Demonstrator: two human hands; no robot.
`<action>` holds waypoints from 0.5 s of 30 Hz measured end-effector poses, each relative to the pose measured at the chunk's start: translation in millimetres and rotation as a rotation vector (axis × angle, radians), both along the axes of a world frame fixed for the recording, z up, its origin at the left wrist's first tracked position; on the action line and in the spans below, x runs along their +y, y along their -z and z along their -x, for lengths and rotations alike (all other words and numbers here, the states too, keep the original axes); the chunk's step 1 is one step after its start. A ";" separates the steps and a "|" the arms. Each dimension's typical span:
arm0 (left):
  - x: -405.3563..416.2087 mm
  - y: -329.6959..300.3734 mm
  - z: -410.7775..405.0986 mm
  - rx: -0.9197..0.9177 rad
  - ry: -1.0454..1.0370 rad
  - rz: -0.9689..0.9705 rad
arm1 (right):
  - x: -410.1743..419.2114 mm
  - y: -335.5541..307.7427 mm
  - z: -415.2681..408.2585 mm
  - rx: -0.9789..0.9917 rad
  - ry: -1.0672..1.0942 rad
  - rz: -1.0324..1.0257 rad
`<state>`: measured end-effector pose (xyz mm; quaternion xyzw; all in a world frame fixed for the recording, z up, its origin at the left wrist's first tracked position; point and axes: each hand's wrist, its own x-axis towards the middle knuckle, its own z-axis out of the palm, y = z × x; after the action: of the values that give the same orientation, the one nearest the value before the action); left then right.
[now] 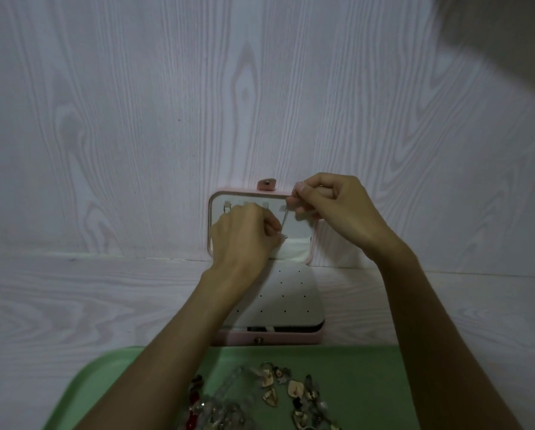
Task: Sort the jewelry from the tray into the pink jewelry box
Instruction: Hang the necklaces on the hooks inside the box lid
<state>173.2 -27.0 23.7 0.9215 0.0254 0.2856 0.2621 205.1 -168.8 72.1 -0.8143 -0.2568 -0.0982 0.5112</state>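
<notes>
The pink jewelry box (291, 339) stands open against the wall, its white-lined lid (312, 240) upright with small hooks along the top. A white perforated earring panel (286, 301) lies over the base. Both hands are raised in front of the lid. My left hand (244, 234) and my right hand (331, 206) each pinch an end of a thin silver chain (284, 219) that runs between them just below the hooks. The green tray (365, 386) at the bottom holds a heap of jewelry (278, 395).
The box sits on a pale wood-grain surface (74, 305) that meets a matching wall (136, 119) right behind the lid. The tray lies directly in front of the box. My forearms cross over the tray and the box base.
</notes>
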 end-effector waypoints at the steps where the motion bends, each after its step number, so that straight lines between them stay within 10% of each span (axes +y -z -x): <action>1: -1.1 0.8 0.4 0.012 0.018 -0.003 | -0.1 -0.5 0.2 0.004 -0.007 -0.005; 15: 9.8 -26.9 2.2 0.200 0.127 0.070 | -6.7 -1.7 0.0 0.052 -0.101 0.234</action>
<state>171.1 -17.2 50.6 0.9354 0.0029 0.1739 0.3080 205.1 -175.5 73.8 -0.8566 -0.2939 -0.0204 0.4236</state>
